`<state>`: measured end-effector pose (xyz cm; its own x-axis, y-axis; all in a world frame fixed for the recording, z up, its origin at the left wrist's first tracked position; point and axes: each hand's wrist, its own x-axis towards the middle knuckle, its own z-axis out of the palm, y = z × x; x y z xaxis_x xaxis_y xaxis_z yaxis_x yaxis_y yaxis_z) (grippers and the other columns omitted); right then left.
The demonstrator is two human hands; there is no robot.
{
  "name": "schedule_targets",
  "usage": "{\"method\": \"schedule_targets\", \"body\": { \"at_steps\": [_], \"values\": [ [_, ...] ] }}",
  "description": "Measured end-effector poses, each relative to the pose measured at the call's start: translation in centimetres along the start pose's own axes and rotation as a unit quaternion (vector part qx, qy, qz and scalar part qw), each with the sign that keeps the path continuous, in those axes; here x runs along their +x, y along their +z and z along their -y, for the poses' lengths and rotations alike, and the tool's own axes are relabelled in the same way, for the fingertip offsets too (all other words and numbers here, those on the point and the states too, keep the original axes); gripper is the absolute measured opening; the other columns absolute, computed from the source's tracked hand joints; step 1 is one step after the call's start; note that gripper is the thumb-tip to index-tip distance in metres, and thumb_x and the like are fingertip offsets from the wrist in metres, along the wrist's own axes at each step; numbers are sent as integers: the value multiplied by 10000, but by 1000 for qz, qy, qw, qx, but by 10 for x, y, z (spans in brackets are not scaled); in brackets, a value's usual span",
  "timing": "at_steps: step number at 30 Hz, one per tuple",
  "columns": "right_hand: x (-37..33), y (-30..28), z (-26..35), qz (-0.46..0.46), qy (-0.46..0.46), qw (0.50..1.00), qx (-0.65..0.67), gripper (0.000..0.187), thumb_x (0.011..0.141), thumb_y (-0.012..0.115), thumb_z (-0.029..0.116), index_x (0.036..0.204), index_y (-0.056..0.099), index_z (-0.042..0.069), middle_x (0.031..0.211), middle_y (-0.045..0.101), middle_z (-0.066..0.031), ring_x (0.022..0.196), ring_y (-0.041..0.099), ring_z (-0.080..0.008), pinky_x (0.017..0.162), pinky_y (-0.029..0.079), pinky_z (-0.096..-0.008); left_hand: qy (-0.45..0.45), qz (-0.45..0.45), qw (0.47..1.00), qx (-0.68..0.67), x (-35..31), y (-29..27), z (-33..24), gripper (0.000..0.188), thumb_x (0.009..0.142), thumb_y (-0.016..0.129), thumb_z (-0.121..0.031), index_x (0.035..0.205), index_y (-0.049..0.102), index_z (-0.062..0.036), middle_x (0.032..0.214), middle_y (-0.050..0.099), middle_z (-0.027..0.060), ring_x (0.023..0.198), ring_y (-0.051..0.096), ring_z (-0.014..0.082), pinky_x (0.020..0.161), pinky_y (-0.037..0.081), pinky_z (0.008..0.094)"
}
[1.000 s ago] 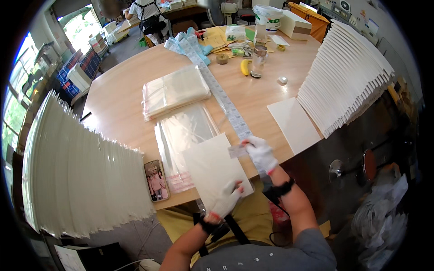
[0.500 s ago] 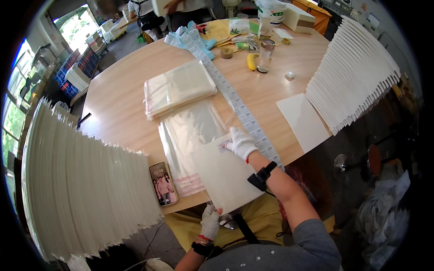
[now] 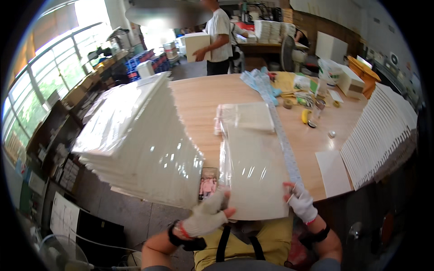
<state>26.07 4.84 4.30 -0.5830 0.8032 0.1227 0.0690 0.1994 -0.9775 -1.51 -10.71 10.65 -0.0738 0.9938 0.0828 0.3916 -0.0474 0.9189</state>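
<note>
A flat white board [image 3: 257,180] lies lengthwise in front of me at the table's near edge, with shiny streaks of clear plastic over it. My left hand [image 3: 209,216], in a white glove with bare fingertips, is closed at its near left corner, thumb against the edge. At the right edge, my right hand [image 3: 300,202], gloved likewise, has its bent fingertips on the side. Beyond the board lies a pile of clear plastic bags [image 3: 251,116]. A phone [image 3: 208,183] with a picture on its screen sits left of the board, partly behind my left hand.
A tall stack of plastic-wrapped boards [image 3: 153,140] rises at left. At right leans a stack of white boards [image 3: 379,135], beside a single sheet [image 3: 333,174]. A label strip [image 3: 285,151] runs along the table. Farther off are a banana [image 3: 305,116], a jar [image 3: 316,113] and a person [image 3: 219,40] carrying a box.
My view has swung up and left. The board now lies straight, glossy under plastic. My right hand has moved from its far part to the right edge; my left has risen to the near corner.
</note>
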Motion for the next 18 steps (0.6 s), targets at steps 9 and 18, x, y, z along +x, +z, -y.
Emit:
{"method": "schedule_targets", "body": {
  "at_steps": [9,18],
  "values": [
    [119,126,244,149,-247,943,167,426,913,588,166,1294,519,-12,877,556,22,736,526,-49,652,440,-195,234,-312,918,-72,-66,-215,-153,408,887,484,-124,1222,482,109,1070,621,168,901,641,158,722,523,198],
    [182,224,269,262,-166,948,73,353,965,496,320,971,621,-10,625,538,6,496,524,-89,507,455,-234,33,-443,896,-5,-68,-327,-57,418,906,473,-182,1256,540,36,1173,589,94,1115,505,161,973,375,272]
  ]
}}
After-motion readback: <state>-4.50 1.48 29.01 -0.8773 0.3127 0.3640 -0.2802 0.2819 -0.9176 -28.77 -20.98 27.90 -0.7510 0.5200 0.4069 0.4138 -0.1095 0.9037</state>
